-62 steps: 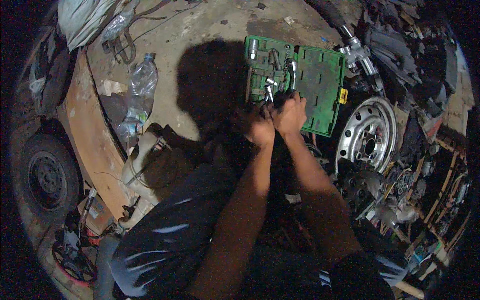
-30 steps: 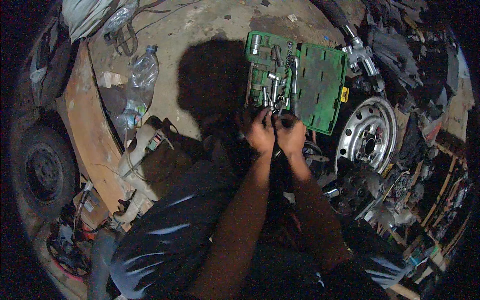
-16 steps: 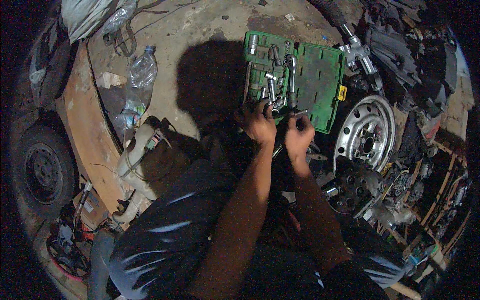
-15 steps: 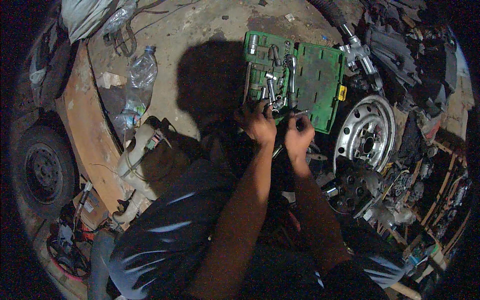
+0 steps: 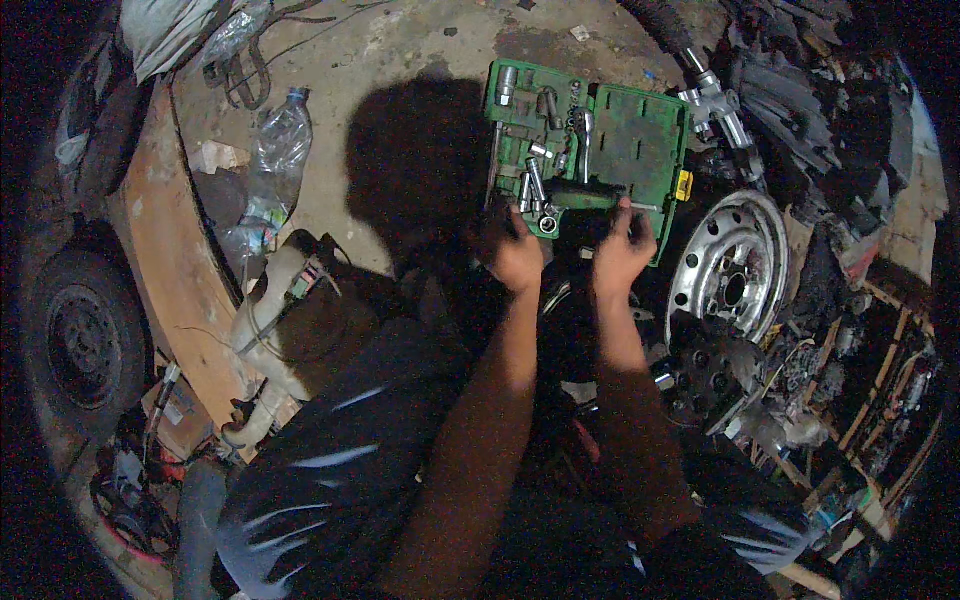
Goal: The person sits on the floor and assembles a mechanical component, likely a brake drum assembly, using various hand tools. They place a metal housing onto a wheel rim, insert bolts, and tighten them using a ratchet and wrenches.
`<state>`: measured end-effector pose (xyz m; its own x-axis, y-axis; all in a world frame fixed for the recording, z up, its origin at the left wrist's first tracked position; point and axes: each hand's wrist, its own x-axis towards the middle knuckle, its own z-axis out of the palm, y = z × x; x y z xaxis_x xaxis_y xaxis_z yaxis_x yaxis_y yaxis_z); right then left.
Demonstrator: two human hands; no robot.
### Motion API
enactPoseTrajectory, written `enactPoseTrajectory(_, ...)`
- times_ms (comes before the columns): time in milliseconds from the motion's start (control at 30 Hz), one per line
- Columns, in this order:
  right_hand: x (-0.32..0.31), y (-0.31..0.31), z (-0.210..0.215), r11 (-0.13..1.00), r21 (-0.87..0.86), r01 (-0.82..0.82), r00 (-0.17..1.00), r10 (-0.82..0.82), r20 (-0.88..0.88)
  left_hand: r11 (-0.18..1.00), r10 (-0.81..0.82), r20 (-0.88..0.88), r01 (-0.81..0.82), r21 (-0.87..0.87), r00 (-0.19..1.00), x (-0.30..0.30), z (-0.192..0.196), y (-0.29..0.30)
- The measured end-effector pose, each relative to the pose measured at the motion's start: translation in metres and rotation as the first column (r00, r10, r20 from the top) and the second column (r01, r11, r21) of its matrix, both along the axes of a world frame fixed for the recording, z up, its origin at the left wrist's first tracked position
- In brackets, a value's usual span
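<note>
A green socket-set case [image 5: 625, 130] lies unfolded on the floor in front of me. Its left half carries chrome sockets [image 5: 507, 88], a ratchet handle [image 5: 584, 140] and several loose sockets near the bottom. My right hand [image 5: 622, 262] is over the case's lower edge, pinching a thin metal rod [image 5: 645, 207] that points right across the right half. What kind of tool the rod is, I cannot make out. At the case's lower left corner is my left hand [image 5: 517, 257], close to a round socket [image 5: 547, 224]; shadow hides most of its fingers.
To the right stand a silver wheel rim [image 5: 735, 275] and greasy metal parts [image 5: 715, 380]. A clear plastic bottle [image 5: 280, 155], a wooden board [image 5: 165, 250] and a tyre [image 5: 85, 340] are at the left. A metal shaft [image 5: 720, 115] lies beyond the case's right side.
My right hand has moved right, carrying the thin rod away from the loose sockets. The loose sockets at the bottom of the case now lie differently. My left hand has shifted only slightly.
</note>
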<state>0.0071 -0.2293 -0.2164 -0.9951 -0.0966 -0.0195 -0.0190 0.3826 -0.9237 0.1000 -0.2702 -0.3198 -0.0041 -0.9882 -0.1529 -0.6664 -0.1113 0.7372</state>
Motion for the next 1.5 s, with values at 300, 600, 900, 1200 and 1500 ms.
enactPoseTrajectory(300,-0.023,-0.051,0.004,0.901,0.155,-0.406,0.902,0.368,0.225,0.991,0.012,-0.091,0.0,0.131,0.996,-0.004,-0.004,-0.013)
enactPoseTrajectory(600,-0.034,-0.054,-0.004,0.801,0.554,-0.229,0.965,0.26,0.024,0.976,-0.093,0.113,0.069,0.205,0.989,-0.009,0.008,-0.013)
enactPoseTrajectory(900,-0.059,-0.047,-0.034,0.748,0.568,-0.345,0.806,0.546,-0.229,0.904,-0.121,0.12,0.059,0.424,0.985,-0.009,0.005,-0.017)
enactPoseTrajectory(1200,-0.041,-0.034,-0.039,0.719,0.534,-0.445,0.786,0.599,-0.151,0.993,-0.081,0.158,0.065,0.102,0.984,0.003,-0.035,-0.014)
enactPoseTrajectory(1500,-0.035,-0.039,-0.032,0.717,0.526,-0.458,0.773,0.613,-0.163,0.942,-0.03,0.05,0.012,0.336,0.998,0.004,-0.029,-0.021)
